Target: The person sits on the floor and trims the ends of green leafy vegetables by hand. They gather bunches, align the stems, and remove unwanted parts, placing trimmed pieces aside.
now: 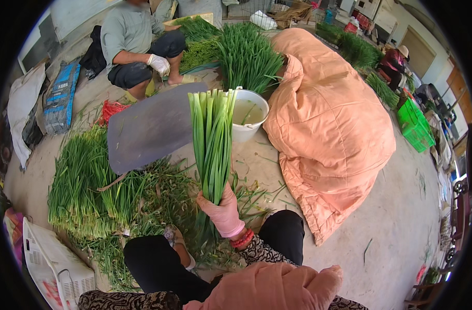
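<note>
A bunch of Chinese chives [212, 135] stands upright in my right hand [223, 213], pale stem ends up and leaf tips hanging below the fist. The hand wears a pink glove, with a red bead bracelet at the wrist. My left hand is out of view; only its patterned sleeve [129, 300] shows at the bottom edge. Just behind the bunch stands a white bucket [245, 133] of cloudy water, partly covered by the stems. Loose leaf trimmings [166, 193] lie on the floor around my feet. A large pile of chives [92, 182] lies to the left.
A dark grey sheet [150, 128] rests partly over the pile. Peach quilt [329, 116] covers a mound at right. Across from me squats a person [131, 50] beside upright chives [247, 58]. White crate [61, 271], red ties [110, 110] and green crate [414, 126] lie around.
</note>
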Motion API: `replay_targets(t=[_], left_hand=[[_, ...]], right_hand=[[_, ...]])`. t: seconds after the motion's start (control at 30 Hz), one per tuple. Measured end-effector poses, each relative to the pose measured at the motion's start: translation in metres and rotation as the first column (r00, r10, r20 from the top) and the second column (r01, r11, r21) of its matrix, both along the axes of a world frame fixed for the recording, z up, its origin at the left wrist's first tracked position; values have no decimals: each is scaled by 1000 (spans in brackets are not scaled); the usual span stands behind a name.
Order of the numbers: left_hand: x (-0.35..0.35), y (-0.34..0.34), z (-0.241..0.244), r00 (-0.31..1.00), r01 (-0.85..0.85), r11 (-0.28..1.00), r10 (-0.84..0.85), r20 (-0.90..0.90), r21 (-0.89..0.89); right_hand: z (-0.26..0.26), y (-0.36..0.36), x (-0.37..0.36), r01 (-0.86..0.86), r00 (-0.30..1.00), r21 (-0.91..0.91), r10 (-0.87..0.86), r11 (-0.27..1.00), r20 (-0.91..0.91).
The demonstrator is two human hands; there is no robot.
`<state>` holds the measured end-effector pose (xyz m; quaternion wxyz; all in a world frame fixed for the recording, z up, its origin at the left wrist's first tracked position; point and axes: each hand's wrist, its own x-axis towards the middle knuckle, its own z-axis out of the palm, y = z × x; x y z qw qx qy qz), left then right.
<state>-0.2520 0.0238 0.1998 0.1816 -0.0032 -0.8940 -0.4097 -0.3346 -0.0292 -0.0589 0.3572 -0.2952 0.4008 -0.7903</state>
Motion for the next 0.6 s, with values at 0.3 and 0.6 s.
replay_targets(t=[0.3,0.6], left_hand=[[-27,17,-52,983,-161,725,56,-176,-670],[-13,45,-147,988,-47,768,-56,-141,-639]], right_hand=[[1,4,0,-40,997,16,38,999,72],[8,4,-2,-2,994,56,-5,998,111]])
